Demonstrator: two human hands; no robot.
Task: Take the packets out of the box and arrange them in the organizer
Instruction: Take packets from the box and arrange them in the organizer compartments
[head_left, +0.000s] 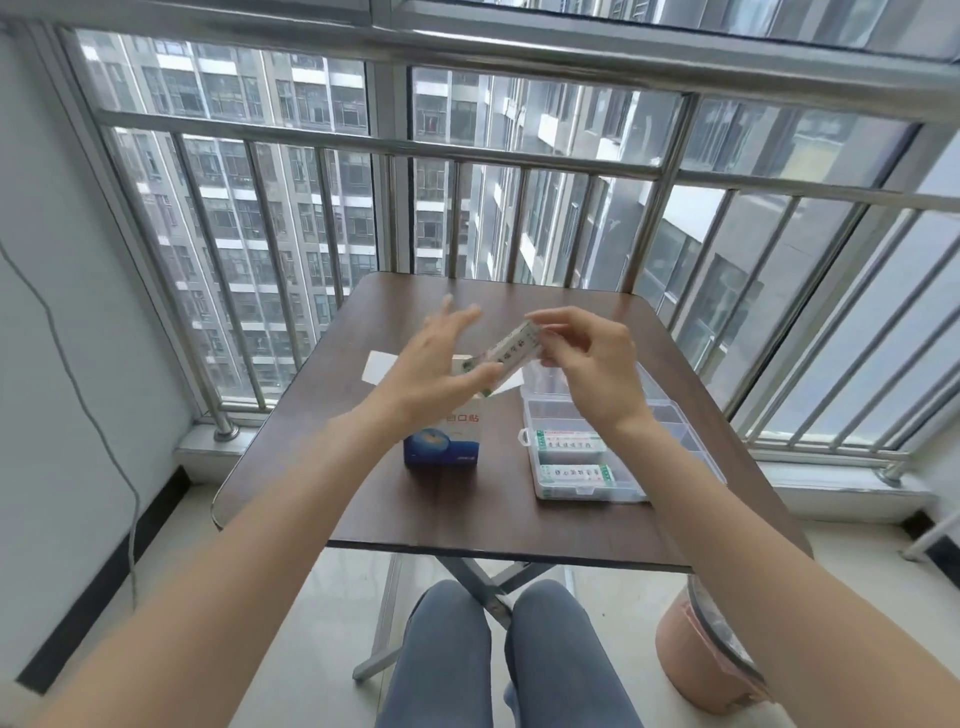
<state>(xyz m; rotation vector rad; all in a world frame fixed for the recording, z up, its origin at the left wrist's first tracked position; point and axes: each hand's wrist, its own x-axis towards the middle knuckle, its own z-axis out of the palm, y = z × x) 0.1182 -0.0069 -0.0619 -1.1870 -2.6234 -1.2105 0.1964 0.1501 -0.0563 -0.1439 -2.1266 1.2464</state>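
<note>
The packet (511, 349) is up in the air above the box (441, 441) near the desk's (415, 519) middle, pinched at one end by the right hand (587, 358); the left hand (436, 358) is spread, grasping nothing. The organizer (613, 447) lies toward the right edge — a one-ended pinch could let the packet slip or land askew across a divider.

box (441, 441): blue-white, upright, flaps open, frame centre | organizer (675, 441): clear, lid open, right of box | two packets (569, 441) inside, lower left compartments | one packet (511, 345) tilted, above box
</note>
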